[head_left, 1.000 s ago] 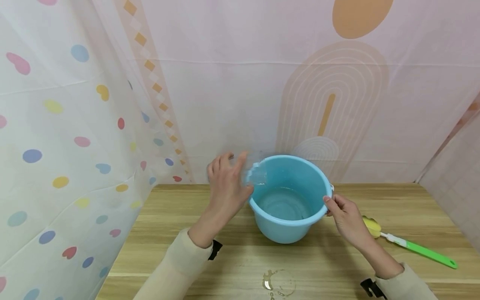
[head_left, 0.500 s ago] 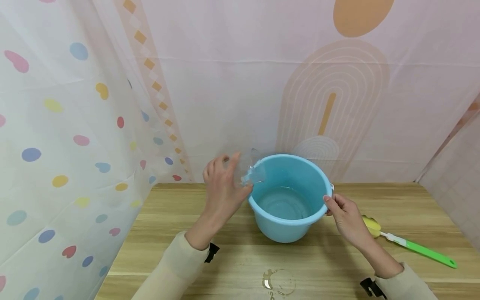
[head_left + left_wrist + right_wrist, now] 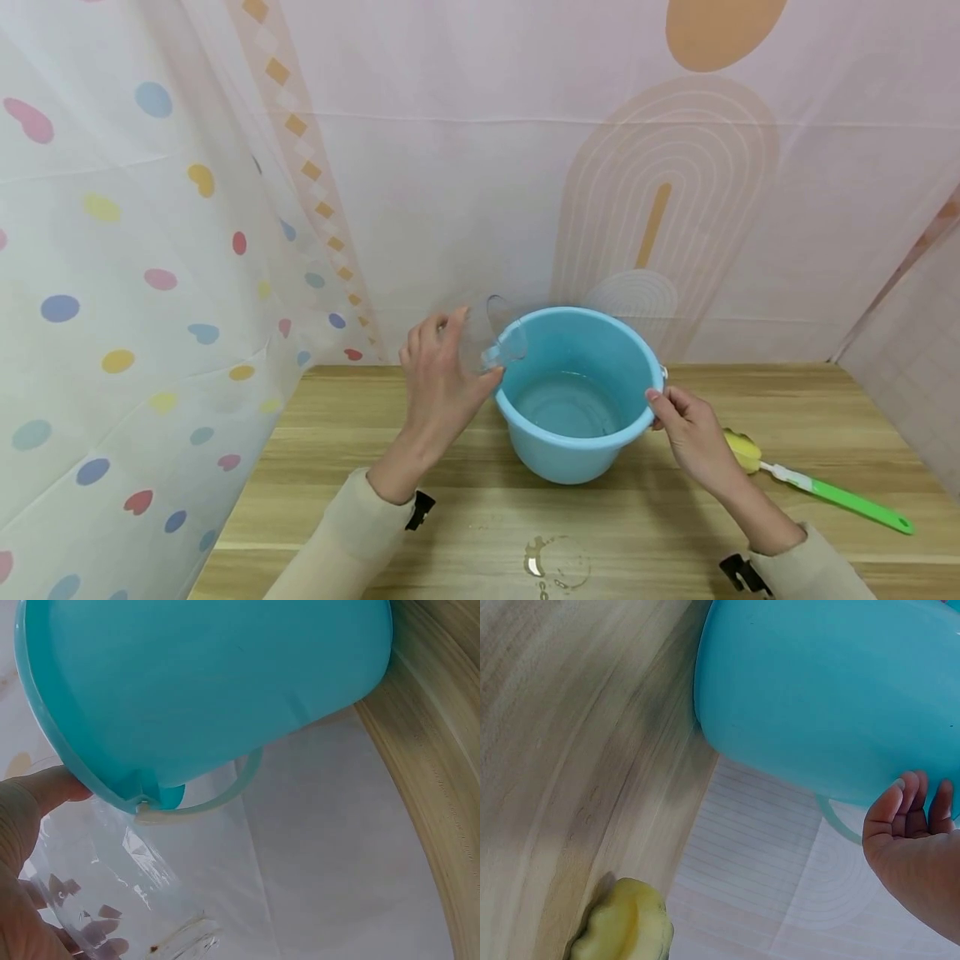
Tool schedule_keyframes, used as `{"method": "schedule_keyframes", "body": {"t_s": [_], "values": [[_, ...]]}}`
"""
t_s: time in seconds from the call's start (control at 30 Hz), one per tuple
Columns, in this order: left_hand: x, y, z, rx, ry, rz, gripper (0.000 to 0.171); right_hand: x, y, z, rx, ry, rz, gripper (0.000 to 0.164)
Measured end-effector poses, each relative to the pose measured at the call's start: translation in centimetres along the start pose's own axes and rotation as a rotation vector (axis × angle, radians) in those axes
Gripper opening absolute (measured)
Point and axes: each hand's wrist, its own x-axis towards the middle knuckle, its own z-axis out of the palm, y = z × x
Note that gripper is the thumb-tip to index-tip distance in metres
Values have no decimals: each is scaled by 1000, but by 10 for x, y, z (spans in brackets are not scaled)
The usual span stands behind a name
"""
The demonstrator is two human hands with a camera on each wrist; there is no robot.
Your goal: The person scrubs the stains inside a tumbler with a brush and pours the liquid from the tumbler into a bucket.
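Note:
A light-blue bucket (image 3: 567, 460) stands on the wooden table with some clear water (image 3: 568, 407) at its bottom. My left hand (image 3: 438, 375) grips a clear, see-through cup (image 3: 142, 877) at the bucket's left rim. The cup is tilted, its mouth toward the inside of the bucket; in the left wrist view the thumb lies by the rim. On the opposite side, my right hand (image 3: 693, 435) pinches the bucket's rim, thumb on top and fingers curled beneath. The right wrist view shows those fingers against the outer wall. A pale handle (image 3: 217, 799) hangs behind the bucket.
A cleaning brush (image 3: 847, 500) with a yellow sponge head and green handle lies right of the bucket. Spilled water (image 3: 551, 564) marks the table (image 3: 337, 467) near its front. Patterned curtains (image 3: 450, 183) hang behind and to the left.
The left hand has shifted slightly left with the cup and tilted it a little further. My right hand and the bucket stay in place.

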Motion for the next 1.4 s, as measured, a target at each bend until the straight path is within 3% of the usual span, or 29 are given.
{"method": "schedule_keyframes", "body": {"t_s": [0.3, 0.97, 1.4], "values": [[-3, -4, 0, 28, 13, 10, 85, -1, 3, -1, 4, 7, 6, 35], [-16, -23, -9, -60, 12, -31, 87, -1, 1, 3, 27, 2, -3, 33], [-31, -32, -14, -139, -1, -166, 94, -1, 2, 0, -1, 1, -1, 34]]}}
